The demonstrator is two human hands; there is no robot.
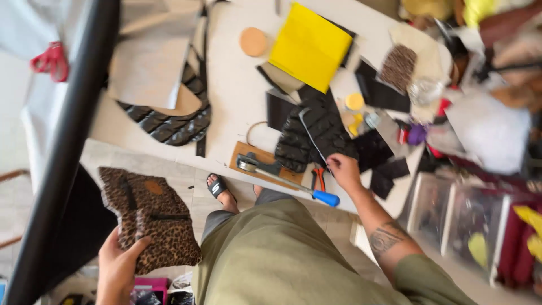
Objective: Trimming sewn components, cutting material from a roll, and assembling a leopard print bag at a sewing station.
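Left hand (117, 265) grip closed on a leopard-print pouch (149, 217) with a tan patch, right hand (343, 171) pinched a thin strip (311, 135) over black quilted fabric (313, 135) on the surface (237, 96)

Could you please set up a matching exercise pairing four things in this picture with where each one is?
Things:
1. leopard-print bag
2. yellow sheet
3. red scissors
4. blue-handled tool

Places:
A. at the table's near edge, beside the right hand
B. held in the left hand, off the table
C. flat at the far side of the table
D. far left, beyond the black bar

Pairs: 1-B, 2-C, 3-D, 4-A
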